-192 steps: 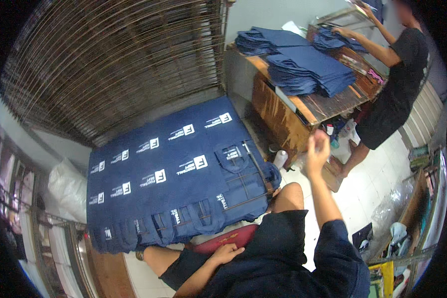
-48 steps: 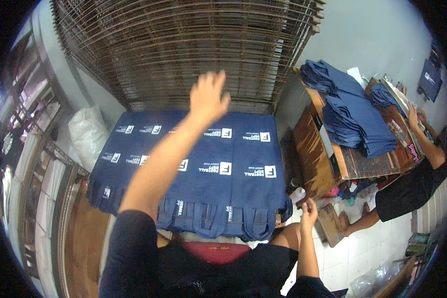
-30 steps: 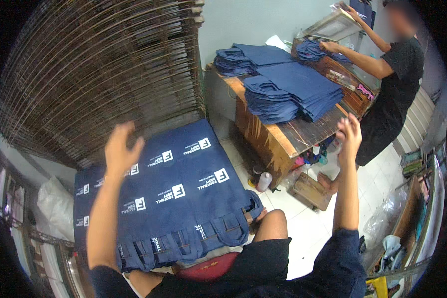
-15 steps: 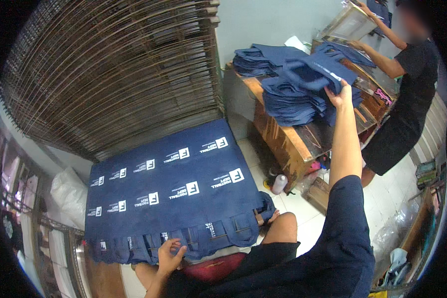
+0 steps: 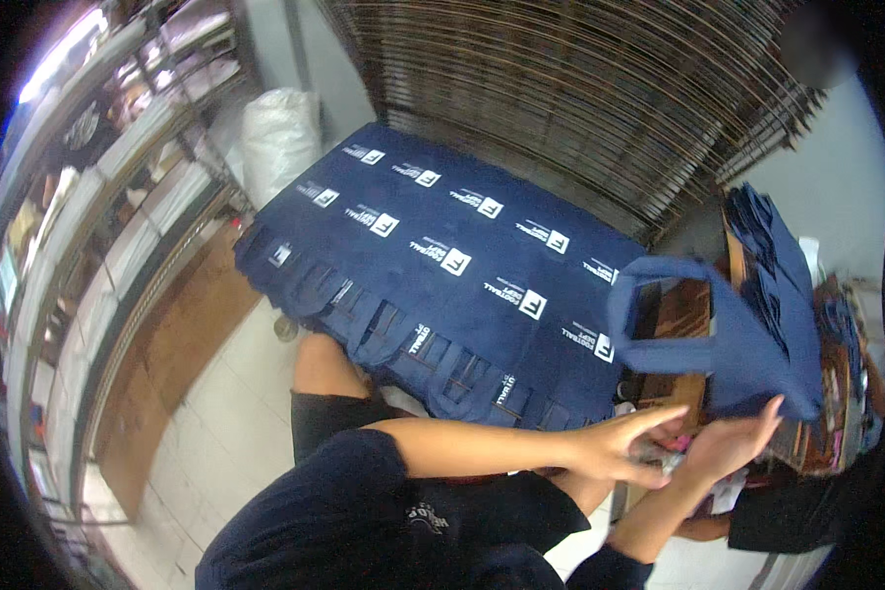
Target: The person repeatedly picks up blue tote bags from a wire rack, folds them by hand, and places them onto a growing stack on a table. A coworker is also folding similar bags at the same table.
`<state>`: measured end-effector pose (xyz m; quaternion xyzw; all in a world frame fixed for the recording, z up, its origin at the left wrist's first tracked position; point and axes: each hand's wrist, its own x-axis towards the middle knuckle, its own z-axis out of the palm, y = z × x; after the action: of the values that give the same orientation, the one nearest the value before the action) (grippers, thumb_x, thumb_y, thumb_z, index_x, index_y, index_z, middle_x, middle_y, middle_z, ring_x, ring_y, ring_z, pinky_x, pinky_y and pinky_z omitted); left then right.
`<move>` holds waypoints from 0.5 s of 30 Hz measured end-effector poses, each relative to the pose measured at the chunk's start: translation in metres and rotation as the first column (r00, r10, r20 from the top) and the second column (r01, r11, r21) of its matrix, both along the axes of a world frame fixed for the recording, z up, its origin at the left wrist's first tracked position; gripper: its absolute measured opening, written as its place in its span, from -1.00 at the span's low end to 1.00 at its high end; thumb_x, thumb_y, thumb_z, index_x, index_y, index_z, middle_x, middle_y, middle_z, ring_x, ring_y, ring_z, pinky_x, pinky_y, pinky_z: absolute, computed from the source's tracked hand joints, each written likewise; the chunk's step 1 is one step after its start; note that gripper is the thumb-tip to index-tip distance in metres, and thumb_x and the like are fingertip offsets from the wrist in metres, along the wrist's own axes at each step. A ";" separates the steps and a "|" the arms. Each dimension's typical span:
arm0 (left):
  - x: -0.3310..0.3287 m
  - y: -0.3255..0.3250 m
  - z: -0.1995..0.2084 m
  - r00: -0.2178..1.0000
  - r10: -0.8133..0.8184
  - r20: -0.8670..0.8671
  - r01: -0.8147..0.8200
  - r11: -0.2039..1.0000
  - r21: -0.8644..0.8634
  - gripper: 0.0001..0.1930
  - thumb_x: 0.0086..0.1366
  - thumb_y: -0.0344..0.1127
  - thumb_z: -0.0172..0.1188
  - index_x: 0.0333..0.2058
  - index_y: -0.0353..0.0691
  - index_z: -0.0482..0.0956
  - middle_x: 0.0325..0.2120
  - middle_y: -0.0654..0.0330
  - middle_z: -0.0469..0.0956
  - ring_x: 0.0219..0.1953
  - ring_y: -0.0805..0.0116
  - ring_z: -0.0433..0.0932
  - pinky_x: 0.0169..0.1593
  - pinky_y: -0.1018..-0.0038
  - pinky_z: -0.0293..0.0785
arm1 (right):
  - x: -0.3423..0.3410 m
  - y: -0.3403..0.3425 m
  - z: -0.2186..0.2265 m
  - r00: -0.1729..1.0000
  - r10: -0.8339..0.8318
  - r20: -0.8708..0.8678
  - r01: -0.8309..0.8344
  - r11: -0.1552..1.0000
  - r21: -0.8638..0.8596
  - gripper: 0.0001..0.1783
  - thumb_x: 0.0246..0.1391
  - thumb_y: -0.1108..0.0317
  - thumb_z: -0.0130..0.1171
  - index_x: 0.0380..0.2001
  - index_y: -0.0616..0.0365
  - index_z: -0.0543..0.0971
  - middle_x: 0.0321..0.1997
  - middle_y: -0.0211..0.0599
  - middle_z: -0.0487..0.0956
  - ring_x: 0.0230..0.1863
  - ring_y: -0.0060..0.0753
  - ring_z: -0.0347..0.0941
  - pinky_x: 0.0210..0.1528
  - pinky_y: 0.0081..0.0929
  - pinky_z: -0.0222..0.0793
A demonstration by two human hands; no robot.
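Observation:
A navy fabric tote bag (image 5: 757, 369), blurred by motion, hangs in the air at the right with its looped handle pointing left. My right hand (image 5: 728, 452) is at the bag's lower edge and appears to grip it; some fingers are hidden. Beside it my left hand (image 5: 615, 447) reaches across with thumb and fingers spread, holding nothing I can see. In front of me lies a broad layer of navy bags (image 5: 413, 221) with white prints, laid in overlapping rows, their handles toward my knees.
A rack of thin dark rods (image 5: 560, 88) rises behind the bags. Stacked navy bags (image 5: 752, 231) sit on a wooden table at the right. Another person's dark clothing (image 5: 792, 501) shows at lower right. Shelving (image 5: 118, 246) and a white plastic sack (image 5: 280, 138) stand left.
The view has swung right to left over the bags. My right hand has drawn the tote bag off the table stack toward me, and my left hand has come across to it.

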<state>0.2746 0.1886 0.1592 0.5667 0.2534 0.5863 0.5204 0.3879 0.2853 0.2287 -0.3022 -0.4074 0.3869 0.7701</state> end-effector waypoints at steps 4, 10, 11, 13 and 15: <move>0.005 0.011 0.020 0.866 0.390 0.313 -0.385 0.919 -0.083 -0.47 0.17 -0.15 0.24 -0.03 -0.44 0.35 -0.13 -0.06 0.49 -0.09 0.27 0.46 -0.01 0.38 0.38 | -0.041 -0.045 -0.054 0.993 0.045 0.107 -0.042 0.999 -0.030 -0.58 0.19 0.20 -0.04 -0.05 0.37 0.39 0.07 0.04 0.35 0.07 -0.17 0.30 0.09 -0.17 0.24; -0.091 -0.015 0.044 0.686 0.725 0.064 -0.727 0.687 0.001 -0.69 0.13 -0.36 0.23 -0.20 -0.40 0.41 -0.28 0.17 0.52 -0.23 0.46 0.47 -0.09 0.47 0.40 | -0.114 -0.120 -0.120 0.850 0.488 0.200 -0.512 0.854 0.092 -0.41 0.21 0.00 -0.20 0.14 0.24 0.20 0.14 -0.04 0.31 0.14 -0.12 0.27 0.20 -0.20 0.11; -0.115 -0.013 0.042 0.675 0.719 0.166 -0.728 0.685 -0.009 -0.62 0.08 -0.37 0.26 -0.17 -0.39 0.35 -0.21 0.14 0.47 -0.17 0.44 0.44 -0.04 0.47 0.37 | -0.109 -0.125 -0.158 0.493 0.850 -0.187 -0.870 0.483 -0.098 -0.40 0.19 -0.06 -0.18 0.17 0.08 0.21 0.09 -0.08 0.39 0.11 -0.08 0.33 0.14 -0.15 0.22; -0.165 -0.032 0.068 0.464 0.885 -0.043 -0.872 0.464 0.154 -0.56 -0.03 -0.50 0.22 -0.12 -0.40 0.35 -0.18 0.12 0.47 -0.18 0.41 0.45 -0.06 0.46 0.39 | -0.113 -0.133 -0.187 0.055 0.696 -0.716 -0.986 -0.077 -0.151 -0.32 0.15 -0.22 -0.22 0.21 -0.06 0.22 0.09 -0.06 0.44 0.05 -0.04 0.41 -0.03 0.07 0.34; -0.211 -0.044 0.076 0.685 0.699 0.204 -0.711 0.702 -0.017 -0.55 -0.08 -0.57 0.20 -0.12 -0.34 0.40 -0.34 0.20 0.53 -0.33 0.44 0.50 -0.22 0.51 0.46 | -0.120 -0.139 -0.205 -0.020 0.595 -0.803 -0.993 -0.105 -0.053 -0.27 0.11 -0.32 -0.30 0.19 -0.09 0.26 0.12 -0.08 0.42 0.06 -0.07 0.41 -0.09 0.04 0.37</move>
<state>0.0640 0.1446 0.2351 0.3817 0.3806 0.8015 0.2589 0.2682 0.1467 0.0241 -0.0760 -0.0909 0.9677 0.2226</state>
